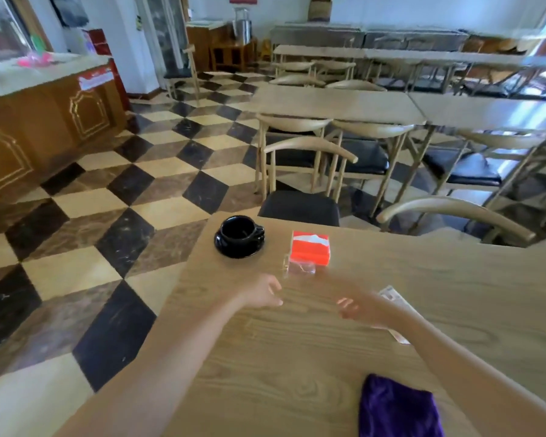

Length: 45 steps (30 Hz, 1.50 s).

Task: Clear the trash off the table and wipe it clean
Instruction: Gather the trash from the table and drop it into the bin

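Note:
On the wooden table [454,279] stand a black cup on a black saucer [239,237], an orange tissue pack [310,248] and a clear plastic wrapper [300,267] just in front of the pack. My left hand [263,291] hovers over the table, fingers relaxed and holding nothing, just left of the wrapper. My right hand [356,308] reaches forward, blurred, fingers loosely spread, holding nothing. A flat paper slip [391,294] lies partly hidden under my right forearm. A purple cloth [397,408] lies at the near edge.
Wooden chairs with black seats [300,208] stand along the table's far side, with more tables [334,102] and chairs behind. A checkered tile floor [108,216] lies to the left, bordered by a wooden counter [44,121].

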Tool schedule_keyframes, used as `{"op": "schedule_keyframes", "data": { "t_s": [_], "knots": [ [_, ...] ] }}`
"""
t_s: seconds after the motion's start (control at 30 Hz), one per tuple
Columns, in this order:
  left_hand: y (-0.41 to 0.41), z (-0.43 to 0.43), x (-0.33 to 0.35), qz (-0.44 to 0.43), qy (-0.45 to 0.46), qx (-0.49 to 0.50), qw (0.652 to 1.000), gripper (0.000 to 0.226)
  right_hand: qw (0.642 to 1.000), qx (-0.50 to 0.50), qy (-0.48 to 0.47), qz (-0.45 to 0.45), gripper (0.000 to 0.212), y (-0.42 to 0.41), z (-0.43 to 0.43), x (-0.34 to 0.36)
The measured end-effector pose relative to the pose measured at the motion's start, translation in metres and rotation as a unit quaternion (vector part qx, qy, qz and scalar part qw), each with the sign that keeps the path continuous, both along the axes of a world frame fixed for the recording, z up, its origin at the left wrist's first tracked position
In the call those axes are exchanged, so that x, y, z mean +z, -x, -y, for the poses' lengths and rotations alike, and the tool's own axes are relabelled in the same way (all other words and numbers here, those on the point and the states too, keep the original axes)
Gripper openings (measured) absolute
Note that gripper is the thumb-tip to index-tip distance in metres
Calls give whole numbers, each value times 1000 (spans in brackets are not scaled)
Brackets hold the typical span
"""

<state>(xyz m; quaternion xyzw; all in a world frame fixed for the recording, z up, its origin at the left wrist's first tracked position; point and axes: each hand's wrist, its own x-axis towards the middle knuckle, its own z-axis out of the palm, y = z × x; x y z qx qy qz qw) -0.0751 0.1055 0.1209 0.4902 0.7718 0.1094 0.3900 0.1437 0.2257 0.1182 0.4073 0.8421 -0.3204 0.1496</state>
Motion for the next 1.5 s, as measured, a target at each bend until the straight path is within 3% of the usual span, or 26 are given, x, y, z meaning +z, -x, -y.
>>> {"op": "schedule_keyframes", "data": {
  "t_s": [0.13,0.27,0.37,0.47,0.8,0.9,0.97,1.07,1.2,1.27,1.33,1.43,1.5],
  "knots": [
    [-27,-30,-35,-12,-11,-5,1000,48,994,-103,-24,-6,37,-40,-21,-16],
    [-39,-53,-55,-46,-53,43,997,52,972,-199,-122,28,52,-62,-36,-44],
    [-33,-69,-60,-118,-117,60,984,52,958,-224,-170,63,67,-65,-43,-65],
    [-20,-83,-70,-202,-155,23,967,54,953,-249,-155,79,73,-63,-51,-79],
    [16,-119,-102,-350,-90,-171,916,67,945,-272,-135,121,74,-53,-67,-88],
    [20,-128,-101,-379,-86,-220,895,57,937,-330,-65,97,60,-44,-70,-82],
    [22,-134,-100,-383,-85,-233,890,50,920,-389,35,33,49,-39,-72,-77],
    [21,-138,-97,-338,-56,-212,915,45,859,-472,190,-59,39,-33,-66,-73],
    [13,-134,-86,-246,-4,-145,958,47,774,-525,320,-155,34,-31,-59,-61],
    [6,-129,-81,-125,-13,-78,989,43,708,-554,381,-216,33,-28,-55,-53],
    [-1,-122,-72,25,-15,-4,1000,46,664,-563,424,-251,34,-21,-49,-46],
    [-5,-108,-61,127,-14,38,991,34,641,-548,467,-265,41,1,-32,-41],
    [-5,-95,-56,166,0,79,983,23,644,-532,481,-264,45,16,-21,-38]
  ]
}}
